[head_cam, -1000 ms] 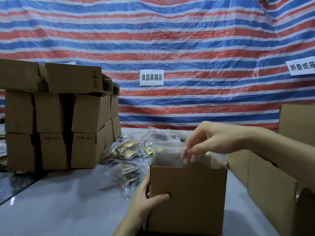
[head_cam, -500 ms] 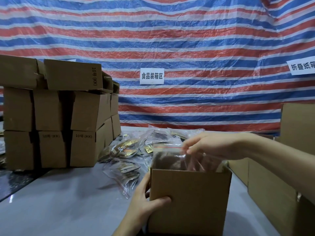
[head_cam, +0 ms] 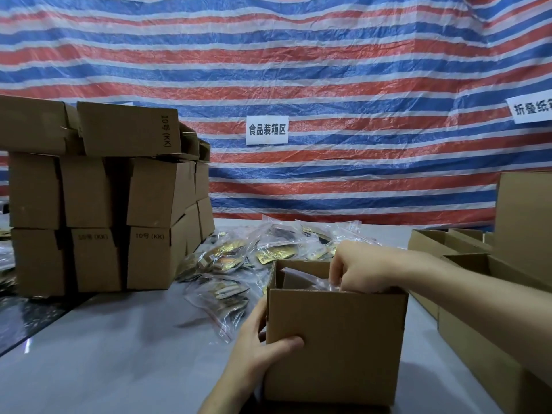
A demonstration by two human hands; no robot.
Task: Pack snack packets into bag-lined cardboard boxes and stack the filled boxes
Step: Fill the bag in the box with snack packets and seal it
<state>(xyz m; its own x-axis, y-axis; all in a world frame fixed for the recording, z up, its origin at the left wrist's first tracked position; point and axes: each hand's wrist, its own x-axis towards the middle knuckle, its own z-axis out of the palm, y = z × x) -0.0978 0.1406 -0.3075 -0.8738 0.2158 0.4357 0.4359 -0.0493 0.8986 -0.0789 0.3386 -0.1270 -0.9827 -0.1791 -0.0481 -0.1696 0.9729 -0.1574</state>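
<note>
Gone down since half a second ago: right hand [head_cam: 361, 271], from above the rim to level with the mouth of the cardboard box [head_cam: 334, 345] at lower centre, and the clear bag [head_cam: 300, 277] with it, now mostly sunk inside rather than standing proud of the top edge. Fingers curled, pinching bag film just inside the near edge, toward the right corner. Left hand [head_cam: 260, 351] at the lower left corner of the box, thumb laid across the front face, fingers wrapped round the left side, gripping. Box upright on the grey table [head_cam: 119, 360], near rim straight and level. Behind and left of it, loose heap of snack packets [head_cam: 227, 258] in clear wrappers, nearest ones touching or almost touching the left wall; cannot tell which. At left of frame, stack of closed boxes [head_cam: 149, 258], three layers high, well apart from the held box, with a broad bare strip of table between, running down to the lower left. At right, open boxes [head_cam: 469, 372] crowding close, forearm passing over them; only a narrow gap on that side. Striped tarp [head_cam: 298, 70] across the whole background, white sign [head_cam: 266, 130] at its centre.
</note>
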